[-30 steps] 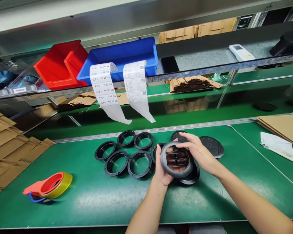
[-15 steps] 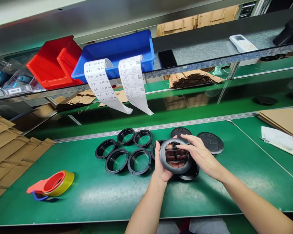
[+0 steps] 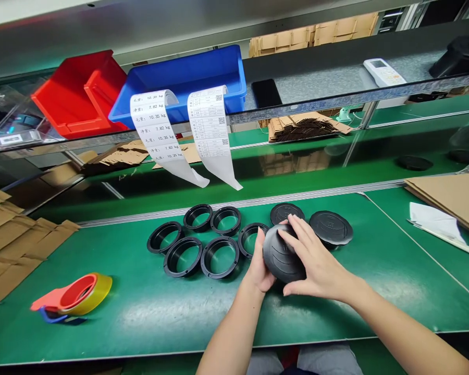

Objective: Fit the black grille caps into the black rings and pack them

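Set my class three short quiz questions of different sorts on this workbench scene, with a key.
1. True or false: both hands are on the black disc.
2. How many open black rings lie on the green mat?
3. The tape dispenser lies: A) left of the rings, B) right of them, C) on the shelf.

Key: 1 true, left hand and right hand; 2 six; 3 A.

Round black ribbed plastic cover (image 3: 280,255), tilted on edge above the green mat (image 3: 148,307)
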{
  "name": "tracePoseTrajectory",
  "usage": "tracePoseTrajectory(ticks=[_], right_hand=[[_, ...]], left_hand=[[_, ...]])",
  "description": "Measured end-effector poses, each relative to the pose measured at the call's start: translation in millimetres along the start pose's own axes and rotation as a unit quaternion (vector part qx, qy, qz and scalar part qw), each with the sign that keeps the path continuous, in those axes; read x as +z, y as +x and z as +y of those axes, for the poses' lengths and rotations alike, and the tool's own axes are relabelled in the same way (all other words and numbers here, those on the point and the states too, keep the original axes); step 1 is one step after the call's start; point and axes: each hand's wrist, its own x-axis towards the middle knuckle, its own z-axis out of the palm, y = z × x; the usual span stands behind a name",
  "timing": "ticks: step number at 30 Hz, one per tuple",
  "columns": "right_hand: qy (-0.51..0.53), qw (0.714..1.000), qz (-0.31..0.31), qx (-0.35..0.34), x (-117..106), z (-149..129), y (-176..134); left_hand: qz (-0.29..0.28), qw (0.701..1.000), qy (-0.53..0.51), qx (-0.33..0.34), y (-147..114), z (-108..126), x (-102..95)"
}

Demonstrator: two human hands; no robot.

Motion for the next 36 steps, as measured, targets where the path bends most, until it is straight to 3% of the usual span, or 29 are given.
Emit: tracePoseTrajectory(ticks=[3, 5, 8, 11, 17, 21, 24, 27, 30, 32, 36], right_hand=[[0.027, 0.998, -0.032, 0.052, -6.5, -0.4, -3.1], [0.028, 0.994, -0.012, 0.103, -7.6, 5.0, -9.4], [-0.022, 0.987, -0.008, 0.159, -0.3, 14.3, -20.0], [-0.063, 0.987, -0.055, 0.136, 17.7, 16.0, -26.8], [-0.114, 0.981, -0.098, 0.119, 47.6, 6.3, -42.5], [-0.128, 0.982, -0.115, 0.075, 23.1, -4.2, -41.3], [-0.102, 0.99, -0.058, 0.082, -0.6, -13.0, -24.8], [-0.095, 0.991, -0.009, 0.099, 8.4, -15.2, -14.8], [-0.093, 0.986, -0.102, 0.095, 38.9, -13.1, -18.8], [-0.078, 0.978, -0.156, 0.112, 47.6, -11.9, -20.9], [-0.051, 0.982, -0.142, 0.113, 16.9, 1.7, -8.4]], left_hand=[[0.023, 0.997, 0.07, -0.016, -1.2, 1.1, 1.4], [0.096, 0.983, 0.137, 0.07, 0.0, 8.3, 0.2], [0.245, 0.912, 0.191, 0.269, 2.0, 23.7, -4.9], [0.303, 0.861, 0.183, 0.367, 2.0, 33.1, -9.1], [0.275, 0.89, 0.168, 0.322, 1.9, 29.7, -7.4], [0.275, 0.898, 0.155, 0.305, 2.9, 27.5, -5.4], [0.28, 0.896, 0.157, 0.307, 4.0, 26.7, -5.2], [0.291, 0.883, 0.167, 0.327, 4.7, 27.5, -6.6], [0.311, 0.87, 0.175, 0.34, 4.3, 29.5, -7.8], [0.315, 0.866, 0.184, 0.342, 4.0, 30.3, -7.8], [0.304, 0.856, 0.245, 0.338, 6.5, 28.0, -8.3]])
